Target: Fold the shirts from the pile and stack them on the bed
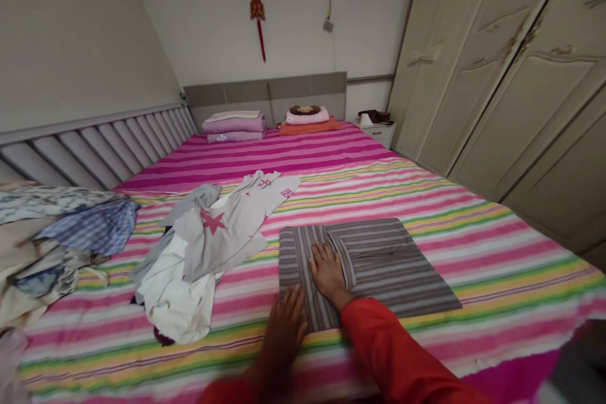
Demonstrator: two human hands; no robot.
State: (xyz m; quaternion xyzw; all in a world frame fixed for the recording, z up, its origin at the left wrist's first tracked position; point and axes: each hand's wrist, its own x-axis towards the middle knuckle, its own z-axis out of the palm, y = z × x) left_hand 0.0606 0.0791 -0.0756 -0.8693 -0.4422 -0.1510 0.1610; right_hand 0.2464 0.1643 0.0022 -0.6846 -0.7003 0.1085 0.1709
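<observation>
A grey striped garment (pixel 383 265), folded into a flat rectangle, lies on the bed in front of me; its exact kind is hard to tell. One folded part with a curved edge lies over its left half. My right hand (pixel 327 271) rests flat on that part, fingers stretched out. My left hand (pixel 286 322) lies palm down at the lower left edge of the garment, fingers out and partly touching it. Neither hand grips anything.
A loose pile of grey and white shirts (pixel 208 246) lies left of the garment. More crumpled clothes (pixel 61 240) cover the far left. Folded bedding (pixel 237 125) and a pillow (pixel 307 116) sit by the headboard (pixel 307 88). A wardrobe (pixel 511 63) stands at the right.
</observation>
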